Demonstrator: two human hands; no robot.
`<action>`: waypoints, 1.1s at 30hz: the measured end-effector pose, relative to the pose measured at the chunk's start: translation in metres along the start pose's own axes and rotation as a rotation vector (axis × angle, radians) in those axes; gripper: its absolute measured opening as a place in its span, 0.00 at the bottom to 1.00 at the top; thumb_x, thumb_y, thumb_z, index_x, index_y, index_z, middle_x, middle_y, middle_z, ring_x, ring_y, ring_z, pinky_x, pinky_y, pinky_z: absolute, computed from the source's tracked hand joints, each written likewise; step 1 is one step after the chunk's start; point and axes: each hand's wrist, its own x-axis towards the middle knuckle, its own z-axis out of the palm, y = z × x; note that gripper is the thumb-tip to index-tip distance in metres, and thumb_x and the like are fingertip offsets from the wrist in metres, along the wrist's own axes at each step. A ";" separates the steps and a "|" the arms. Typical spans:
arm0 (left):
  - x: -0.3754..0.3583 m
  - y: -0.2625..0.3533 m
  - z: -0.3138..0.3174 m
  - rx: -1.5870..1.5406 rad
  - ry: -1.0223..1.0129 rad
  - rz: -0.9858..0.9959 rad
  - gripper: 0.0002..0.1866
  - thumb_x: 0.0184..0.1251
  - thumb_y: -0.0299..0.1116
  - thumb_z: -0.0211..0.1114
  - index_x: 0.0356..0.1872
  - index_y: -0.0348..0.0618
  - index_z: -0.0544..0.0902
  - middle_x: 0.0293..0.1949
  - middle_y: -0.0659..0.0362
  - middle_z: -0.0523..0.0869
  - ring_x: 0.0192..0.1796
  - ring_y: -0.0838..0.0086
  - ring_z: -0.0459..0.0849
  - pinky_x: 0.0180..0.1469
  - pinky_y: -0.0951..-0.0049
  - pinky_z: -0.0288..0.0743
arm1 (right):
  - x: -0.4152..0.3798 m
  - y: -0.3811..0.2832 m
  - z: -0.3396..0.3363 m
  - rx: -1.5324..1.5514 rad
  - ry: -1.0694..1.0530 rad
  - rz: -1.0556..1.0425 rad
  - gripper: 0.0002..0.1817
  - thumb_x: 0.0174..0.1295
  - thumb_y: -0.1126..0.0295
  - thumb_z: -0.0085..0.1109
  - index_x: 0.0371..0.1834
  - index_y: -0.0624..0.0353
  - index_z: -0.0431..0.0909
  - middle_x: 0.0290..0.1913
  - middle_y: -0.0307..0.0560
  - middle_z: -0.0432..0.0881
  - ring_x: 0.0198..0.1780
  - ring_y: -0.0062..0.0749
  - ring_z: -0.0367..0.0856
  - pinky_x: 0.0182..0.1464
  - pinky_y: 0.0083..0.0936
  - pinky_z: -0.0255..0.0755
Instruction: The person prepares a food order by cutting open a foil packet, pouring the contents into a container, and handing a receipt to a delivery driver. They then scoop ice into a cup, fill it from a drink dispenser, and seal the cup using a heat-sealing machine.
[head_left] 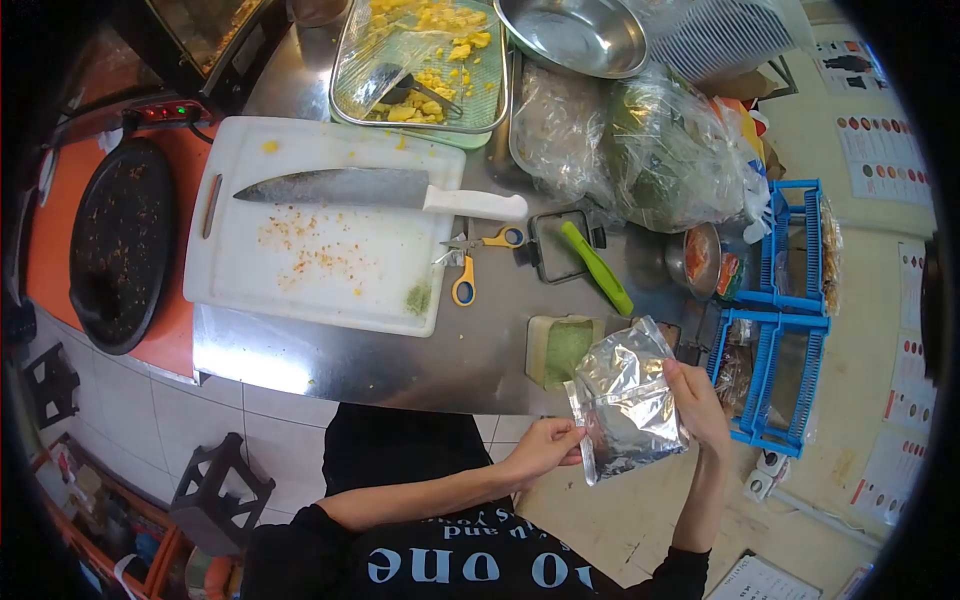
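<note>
A shiny silver foil pouch (632, 400) is held between my two hands at the counter's front edge. My left hand (545, 450) pinches its lower left edge between thumb and fingers. On the upper right side, my right hand (697, 402) grips the pouch, with some fingers hidden behind it. Just behind the pouch stands a square container (563, 350) with something pale green inside. Beyond that lie a bright green-handled tool (597, 268) and a small dark-rimmed clear box (556, 246).
A white cutting board (330, 320) with crumbs carries a large white-handled knife (380, 190). Yellow-handled scissors (465, 262) lie beside it. At the back are a tray of yellow pieces (345, 90) and a steel bowl (575, 40). Blue racks (768, 375) stand right; a black round pan (125, 245) sits left.
</note>
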 end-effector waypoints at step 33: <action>0.058 0.049 -0.067 1.174 0.153 1.189 0.52 0.31 0.36 0.80 0.62 0.51 0.57 0.60 0.44 0.63 0.61 0.48 0.65 0.61 0.53 0.62 | -0.056 0.010 0.023 0.147 0.264 0.037 0.23 0.72 0.58 0.41 0.24 0.66 0.69 0.20 0.30 0.64 0.26 0.12 0.58 0.25 0.18 0.55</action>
